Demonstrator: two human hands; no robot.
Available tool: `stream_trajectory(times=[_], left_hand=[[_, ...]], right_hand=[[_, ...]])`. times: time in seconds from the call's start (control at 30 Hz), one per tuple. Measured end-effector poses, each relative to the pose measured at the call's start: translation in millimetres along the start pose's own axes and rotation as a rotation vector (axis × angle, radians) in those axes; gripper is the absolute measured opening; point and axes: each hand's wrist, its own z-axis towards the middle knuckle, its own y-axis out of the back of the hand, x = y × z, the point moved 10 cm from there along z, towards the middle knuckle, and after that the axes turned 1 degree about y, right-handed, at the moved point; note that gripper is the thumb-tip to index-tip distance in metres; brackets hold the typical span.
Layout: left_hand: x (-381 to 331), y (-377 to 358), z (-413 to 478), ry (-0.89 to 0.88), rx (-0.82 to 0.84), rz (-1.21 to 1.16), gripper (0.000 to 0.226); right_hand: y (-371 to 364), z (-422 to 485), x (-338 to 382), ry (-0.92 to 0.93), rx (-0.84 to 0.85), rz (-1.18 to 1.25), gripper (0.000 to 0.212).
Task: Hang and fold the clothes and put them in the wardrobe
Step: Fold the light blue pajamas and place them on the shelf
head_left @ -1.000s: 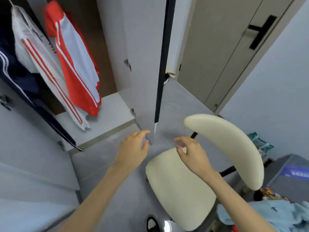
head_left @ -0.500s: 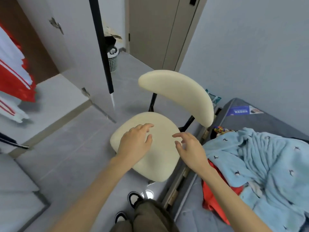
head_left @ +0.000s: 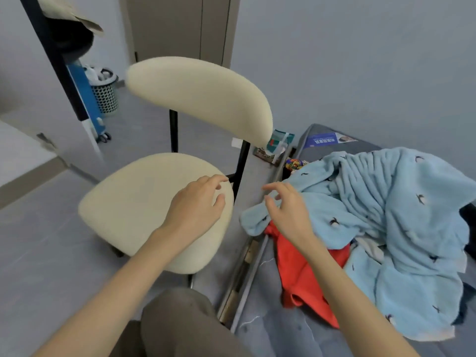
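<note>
A light blue fleece garment (head_left: pixel 401 228) with small dark bird prints lies crumpled on a grey mattress (head_left: pixel 283 328) at the right. Under it a red garment (head_left: pixel 304 274) sticks out toward me. My right hand (head_left: pixel 286 212) hovers over the near edge of the blue garment, fingers loosely spread, holding nothing. My left hand (head_left: pixel 198 204) hangs above the right side of a cream chair seat (head_left: pixel 139 202), fingers relaxed and empty. The wardrobe door (head_left: pixel 51 60) shows only as a dark edge at the upper left.
The cream chair's backrest (head_left: pixel 203 96) stands between me and a closed door (head_left: pixel 180 27). A perforated waste basket (head_left: pixel 104 92) and a blue wheeled stand (head_left: pixel 87 101) sit behind the wardrobe door. Small packets (head_left: pixel 277 146) lie on the floor by the mattress corner.
My view has swung right, from the wardrobe with its hanging jackets to the chair and the mattress. Both hands moved right with it; the right one now reaches over the blue garment.
</note>
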Motion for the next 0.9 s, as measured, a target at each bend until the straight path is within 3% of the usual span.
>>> stream_trajectory(times=[0.2,0.37,0.57,0.77,0.9], left_hand=[[-62,-43,-24,0.002,-0.043,-0.012,0.038],[-137,-75,-15,-0.082,-0.023,0.012,0.039],[-236,-125,9,-0.231,0.083,0.039,0.041],[-282,-164,22,-0.31,0.13,0.068,0.041],[-279,-174,27,-0.313,0.153,0.088,0.041]], right_hand=[[67,-51,-69,0.041,-0.087,-0.043,0.025],[146,-74,-122,0.06,-0.269,-0.253,0.027],[209,-74,-215,-0.201,-0.365,-0.454,0.046],[209,-58,-302,-0.448,-0.218,-0.504,0.072],[209,-49,-322,-0.429,-0.254,-0.571,0.037]])
